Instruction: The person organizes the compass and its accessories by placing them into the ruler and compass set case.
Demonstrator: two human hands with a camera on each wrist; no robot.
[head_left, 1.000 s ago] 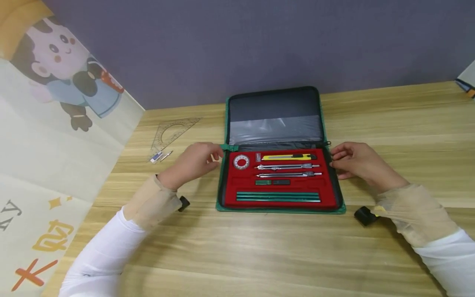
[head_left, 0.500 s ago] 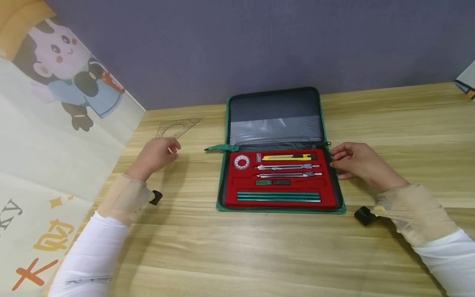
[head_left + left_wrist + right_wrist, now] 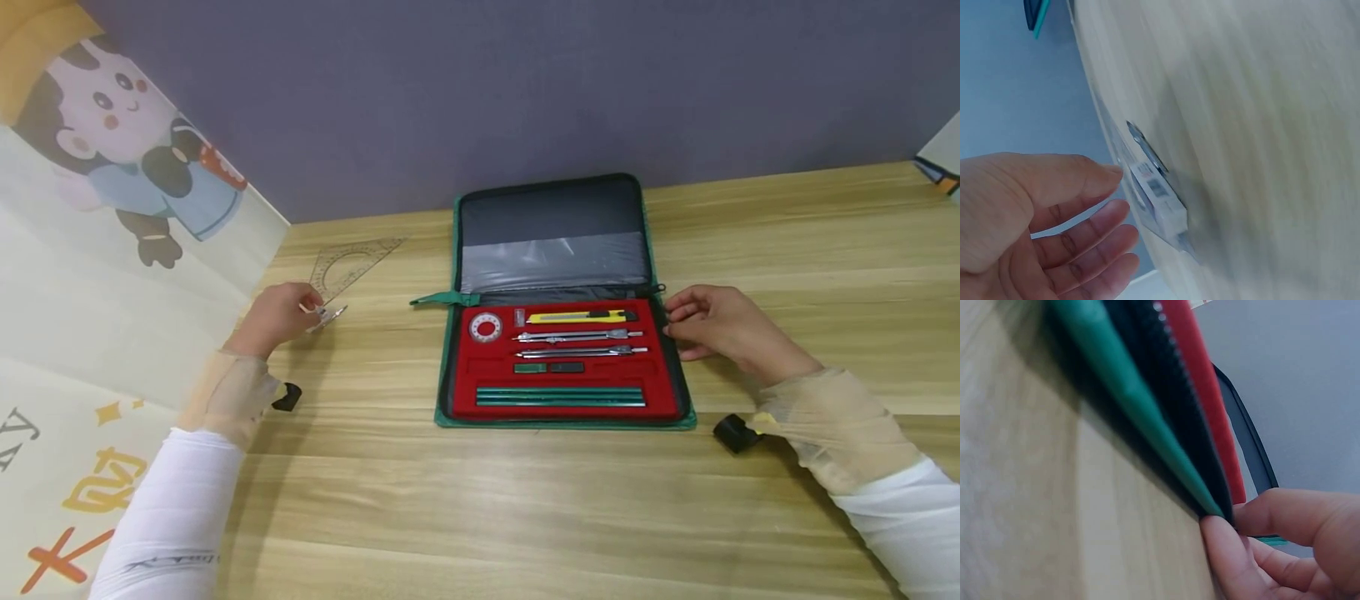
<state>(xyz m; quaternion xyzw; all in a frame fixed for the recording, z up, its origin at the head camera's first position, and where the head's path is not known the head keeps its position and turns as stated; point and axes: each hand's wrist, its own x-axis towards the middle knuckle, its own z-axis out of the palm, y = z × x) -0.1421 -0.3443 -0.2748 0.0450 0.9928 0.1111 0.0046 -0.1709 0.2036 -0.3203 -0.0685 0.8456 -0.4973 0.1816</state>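
My left hand (image 3: 279,318) is beside a small white eraser (image 3: 1163,200), thumb and fingers apart. The thumb tip is close to the eraser; contact is unclear. A thin pointed metal piece (image 3: 1146,149) lies alongside, and a clear set square (image 3: 324,271) lies just behind. My right hand (image 3: 720,327) pinches the right edge of the open green zip case (image 3: 566,426) between thumb and finger. In its red tray sit a yellow craft knife (image 3: 562,317), two silver compasses (image 3: 577,337), a round white dial (image 3: 475,327) and green rods (image 3: 561,392).
The case's dark lid (image 3: 555,217) stands raised towards the purple-grey wall panel (image 3: 480,92). A green strap (image 3: 442,297) sticks out from the case's left side. Left is a wall with cartoon print (image 3: 165,167). The wooden table (image 3: 480,508) extends in front.
My left hand has let go of the green strap at the case and moved left to the eraser. The strap now points outwards. My right hand stays on the case edge.
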